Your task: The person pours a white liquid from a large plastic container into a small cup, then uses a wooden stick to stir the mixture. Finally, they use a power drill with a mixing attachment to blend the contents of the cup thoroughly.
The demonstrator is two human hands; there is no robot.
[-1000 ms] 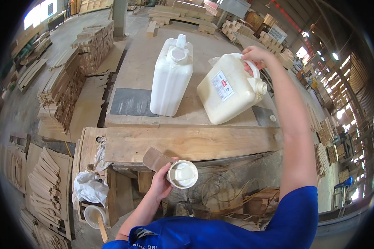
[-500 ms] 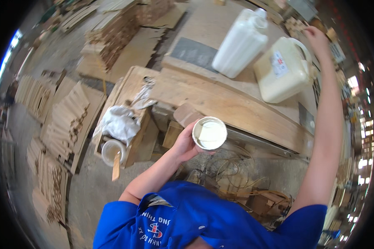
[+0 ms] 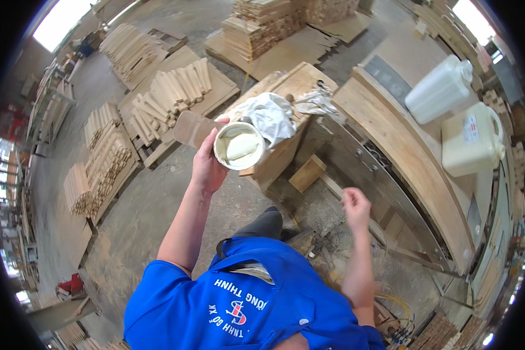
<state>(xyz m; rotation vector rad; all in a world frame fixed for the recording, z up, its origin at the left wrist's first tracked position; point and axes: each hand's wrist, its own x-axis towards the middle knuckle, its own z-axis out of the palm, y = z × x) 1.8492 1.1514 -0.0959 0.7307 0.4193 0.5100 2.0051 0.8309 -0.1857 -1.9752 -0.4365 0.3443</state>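
Note:
My left hand [image 3: 211, 166] grips a white tub [image 3: 217, 153] holding pale cream paste [image 3: 243, 146]. A flat brown piece with a rounded end [image 3: 188, 129] juts out beyond the same hand, beside the tub; its kind is unclear. My right hand [image 3: 356, 210] hangs in the air near the bench's open front, fingers curled together and slightly blurred. Whether anything small is pinched in it does not show. Just past the tub, a crumpled white cloth [image 3: 268, 118] lies on a wooden stand [image 3: 300, 79].
Two plastic jugs, one whitish [image 3: 440, 90] and one yellowish [image 3: 472, 140], stand on the workbench [image 3: 402, 157] at right. Pallets of wood strips [image 3: 172, 96] lie left and ahead. A wooden block [image 3: 307, 173] sits below the bench. Hoses [image 3: 399, 303] trail on the floor at lower right.
My view has turned left. The left hand has carried the tub over toward the cloth and stand. My right arm has drawn back from beyond the jugs to near my body.

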